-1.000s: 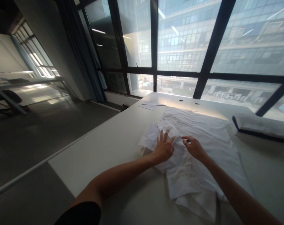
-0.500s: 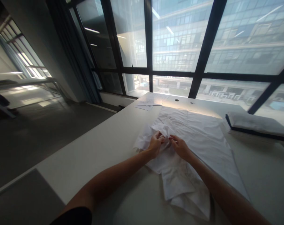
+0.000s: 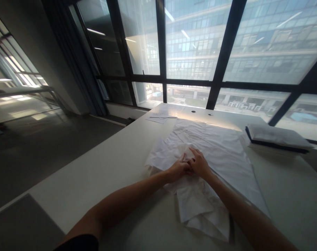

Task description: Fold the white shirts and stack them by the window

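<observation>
A wrinkled white garment (image 3: 221, 146), thin and softly creased, lies spread over the table. My left hand (image 3: 178, 170) is closed on a bunched fold at its near left part, thumb raised. Right beside it, my right hand (image 3: 200, 164) overlaps the left fingertips, its fingers bent onto the same fold and its index finger reaching over the cloth. The exact grip of the fingertips is partly hidden where the hands meet. A loose, folded flap of the garment hangs toward me below the right wrist.
The white table (image 3: 116, 153) runs up to large windows. A stack of folded white and dark cloth (image 3: 279, 137) sits at the right. Papers (image 3: 158, 118) with a thin pen-like stick lie at the far left end. A grey panel (image 3: 27, 223) is at lower left.
My hands have come together, the right now overlapping the left fingers, and sit slightly lower on the garment. The fold that stood up between them is flatter. The view has turned slightly right.
</observation>
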The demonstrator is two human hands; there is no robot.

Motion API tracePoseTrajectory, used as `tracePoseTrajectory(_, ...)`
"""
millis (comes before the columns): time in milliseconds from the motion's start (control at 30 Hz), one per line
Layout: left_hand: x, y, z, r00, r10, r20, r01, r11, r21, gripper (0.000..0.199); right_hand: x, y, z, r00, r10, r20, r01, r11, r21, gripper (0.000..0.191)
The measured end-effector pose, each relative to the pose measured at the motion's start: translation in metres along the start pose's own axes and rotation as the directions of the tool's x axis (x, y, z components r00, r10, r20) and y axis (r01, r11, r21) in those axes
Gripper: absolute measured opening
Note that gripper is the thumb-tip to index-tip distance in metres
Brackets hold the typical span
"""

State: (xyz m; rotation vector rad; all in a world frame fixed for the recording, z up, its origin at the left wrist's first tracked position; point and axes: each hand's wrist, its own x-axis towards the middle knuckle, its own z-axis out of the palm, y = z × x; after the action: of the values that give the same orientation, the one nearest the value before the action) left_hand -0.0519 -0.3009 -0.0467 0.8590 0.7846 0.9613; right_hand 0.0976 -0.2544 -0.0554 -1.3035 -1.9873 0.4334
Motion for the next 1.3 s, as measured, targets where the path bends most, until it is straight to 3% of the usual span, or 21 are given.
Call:
tracePoseTrajectory(133,0.000,0.006,0.001,0.990,-0.133,-0.046,0.132,0.991,-0.028,0.109,-0.001,-0.006,-0.007,0.995,0.005,0.100,0.020,0.970,-0.243,0.059)
tracePoseTrajectory(267,-0.007,0.012,0.009,0.979,-0.165,-0.121,0.175,0.981,0.079,0.095,-0.003,-0.012,-0.017,0.986,0.009,0.165,0.060,0.910,-0.411,0.044)
tracePoseTrajectory(367,-0.018,0.019,0.015,0.974,-0.181,-0.138,0.204,0.962,0.180,0.091,-0.006,-0.015,-0.021,0.985,-0.041,0.166,0.118,0.864,-0.490,0.046)
tracePoseTrajectory(500,-0.030,0.039,0.011,0.950,-0.313,0.016,0.267,0.836,0.479,0.071,-0.008,-0.016,-0.019,0.971,-0.145,0.191,0.226,0.819,-0.527,0.055)
tracePoseTrajectory(567,-0.032,0.053,0.002,0.914,-0.394,0.095,0.249,0.732,0.634,0.060,-0.008,-0.015,-0.018,0.964,-0.161,0.212,0.250,0.824,-0.509,0.051)
tracePoseTrajectory(600,-0.033,0.061,-0.003,0.916,-0.387,0.103,0.216,0.695,0.685,0.057,-0.007,-0.015,-0.018,0.966,-0.154,0.208,0.241,0.834,-0.497,0.046)
tracePoseTrajectory(667,-0.034,0.076,-0.017,0.966,-0.246,0.079,0.105,0.654,0.750,0.053,-0.006,-0.014,-0.018,0.978,-0.120,0.172,0.188,0.861,-0.472,0.034)
tracePoseTrajectory(733,-0.036,0.092,-0.036,0.999,0.029,0.039,-0.048,0.596,0.802,0.049,-0.004,-0.013,-0.018,0.991,-0.064,0.115,0.109,0.893,-0.436,0.024)
tracePoseTrajectory(767,-0.038,0.098,-0.047,0.983,0.181,0.018,-0.115,0.542,0.833,0.046,-0.003,-0.012,-0.018,0.996,-0.028,0.082,0.059,0.911,-0.408,0.022)
tracePoseTrajectory(833,-0.043,0.108,-0.072,0.894,0.447,-0.031,-0.173,0.408,0.896,0.040,0.000,-0.011,-0.019,0.999,0.050,0.000,-0.048,0.947,-0.319,0.021)
tracePoseTrajectory(900,-0.050,0.110,-0.099,0.799,0.593,-0.098,-0.130,0.329,0.935,0.038,0.006,-0.008,-0.023,0.988,0.111,-0.106,-0.129,0.975,-0.183,0.021)
tracePoseTrajectory(1000,-0.060,0.099,-0.134,0.740,0.643,-0.195,-0.034,0.326,0.945,0.046,0.019,0.000,-0.035,0.949,0.161,-0.269,-0.162,0.987,0.019,0.018)
tracePoseTrajectory(1100,-0.071,0.084,-0.152,0.753,0.615,-0.236,0.038,0.317,0.948,0.053,0.033,0.013,-0.053,0.882,0.274,-0.383,-0.179,0.947,0.265,0.019)
tracePoseTrajectory(1200,-0.078,0.077,-0.153,0.802,0.545,-0.244,0.090,0.293,0.952,0.053,0.045,0.030,-0.069,0.786,0.449,-0.425,-0.194,0.832,0.519,0.014)
tracePoseTrajectory(1300,-0.081,0.076,-0.144,0.816,0.534,-0.221,0.052,0.312,0.949,0.051,0.052,0.052,-0.078,0.691,0.567,-0.448,-0.209,0.750,0.627,0.013)
